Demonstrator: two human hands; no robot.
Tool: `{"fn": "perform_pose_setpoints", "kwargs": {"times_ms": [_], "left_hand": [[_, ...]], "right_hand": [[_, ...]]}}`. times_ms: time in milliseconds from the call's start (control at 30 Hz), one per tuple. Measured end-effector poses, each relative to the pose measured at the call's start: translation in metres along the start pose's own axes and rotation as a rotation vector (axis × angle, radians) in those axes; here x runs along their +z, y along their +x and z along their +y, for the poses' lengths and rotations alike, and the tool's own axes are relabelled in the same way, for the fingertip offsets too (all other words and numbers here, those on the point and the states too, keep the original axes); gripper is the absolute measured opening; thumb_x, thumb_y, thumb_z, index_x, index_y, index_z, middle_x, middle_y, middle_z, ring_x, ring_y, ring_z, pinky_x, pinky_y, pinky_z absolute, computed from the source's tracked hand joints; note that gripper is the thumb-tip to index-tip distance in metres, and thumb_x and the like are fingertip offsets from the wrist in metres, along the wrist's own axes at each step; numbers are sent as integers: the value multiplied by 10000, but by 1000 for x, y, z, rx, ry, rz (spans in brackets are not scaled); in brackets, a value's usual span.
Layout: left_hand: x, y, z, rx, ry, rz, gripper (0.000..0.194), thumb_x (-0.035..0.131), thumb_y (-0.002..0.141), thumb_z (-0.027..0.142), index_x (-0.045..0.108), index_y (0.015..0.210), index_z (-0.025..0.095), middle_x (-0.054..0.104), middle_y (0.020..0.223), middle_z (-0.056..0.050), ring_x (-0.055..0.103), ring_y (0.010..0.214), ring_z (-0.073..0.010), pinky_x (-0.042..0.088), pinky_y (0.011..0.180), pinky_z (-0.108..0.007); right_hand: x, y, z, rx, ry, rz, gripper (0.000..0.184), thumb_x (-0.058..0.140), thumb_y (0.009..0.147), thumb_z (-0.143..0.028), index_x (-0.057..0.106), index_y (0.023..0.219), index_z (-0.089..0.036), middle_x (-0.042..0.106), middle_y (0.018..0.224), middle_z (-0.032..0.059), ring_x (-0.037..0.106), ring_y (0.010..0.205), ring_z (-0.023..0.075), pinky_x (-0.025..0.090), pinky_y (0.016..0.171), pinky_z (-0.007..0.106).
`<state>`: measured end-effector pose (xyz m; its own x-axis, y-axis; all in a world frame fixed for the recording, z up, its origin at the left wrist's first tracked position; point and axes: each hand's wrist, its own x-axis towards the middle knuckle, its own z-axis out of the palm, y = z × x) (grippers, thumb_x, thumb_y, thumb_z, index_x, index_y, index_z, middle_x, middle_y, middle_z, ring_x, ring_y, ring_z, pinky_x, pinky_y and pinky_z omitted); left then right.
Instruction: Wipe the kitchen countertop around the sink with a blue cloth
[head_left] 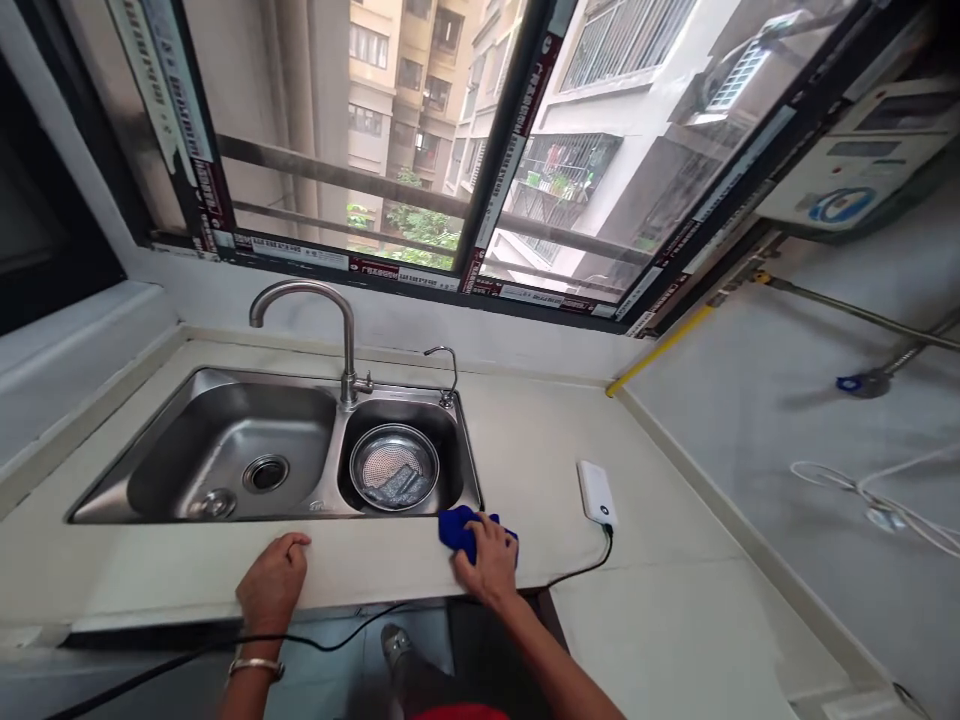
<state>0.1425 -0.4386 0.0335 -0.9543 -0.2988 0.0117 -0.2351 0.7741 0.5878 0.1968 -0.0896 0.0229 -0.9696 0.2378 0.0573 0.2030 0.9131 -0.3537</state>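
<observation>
The right hand (491,568) grasps a cloth (455,529) against the surface (367,560) at the sink's (328,488) four o'clock, probably for firm contact. The left hand (273,582), grip curled in and seemingly empty, rests at six o'clock, likely for balance.

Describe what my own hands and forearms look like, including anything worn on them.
Both the left hand and the right hand are bare, with no gloves. A rounded, silver-coloured bangle circles the left wrist; nothing shows on the right wrist. No sleeves cover the visible parts of either forearm.
</observation>
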Motion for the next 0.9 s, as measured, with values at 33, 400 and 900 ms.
{"fn": "perform_pose_setpoints", "kwargs": {"times_ms": [33,400,900], "left_hand": [[0,-1,-1,0,-3,0,344,401,878,229,743,904,250,759,1009,-26,569,695,-146,347,617,-285],[3,-14,-23,194,-61,45,326,408,852,188,729,869,243,768,945,-5,672,855,-147,473,786,-253],[-57,29,-89,-335,-71,329,402,349,894,246,742,970,212,767,981,-92,582,652,-192,366,585,-314]], "right_hand": [[4,-6,-17,-30,30,-1,398,561,771,-333,587,1163,-266,519,1468,76,448,1308,278,284,1086,513],[24,-38,-137,-572,105,-327,361,475,916,-453,514,1256,-340,481,1523,6,457,1306,263,285,1105,553],[14,-8,-92,-551,-38,-412,320,633,711,-331,594,1022,-266,563,1383,73,525,1206,291,374,1026,476]]}}
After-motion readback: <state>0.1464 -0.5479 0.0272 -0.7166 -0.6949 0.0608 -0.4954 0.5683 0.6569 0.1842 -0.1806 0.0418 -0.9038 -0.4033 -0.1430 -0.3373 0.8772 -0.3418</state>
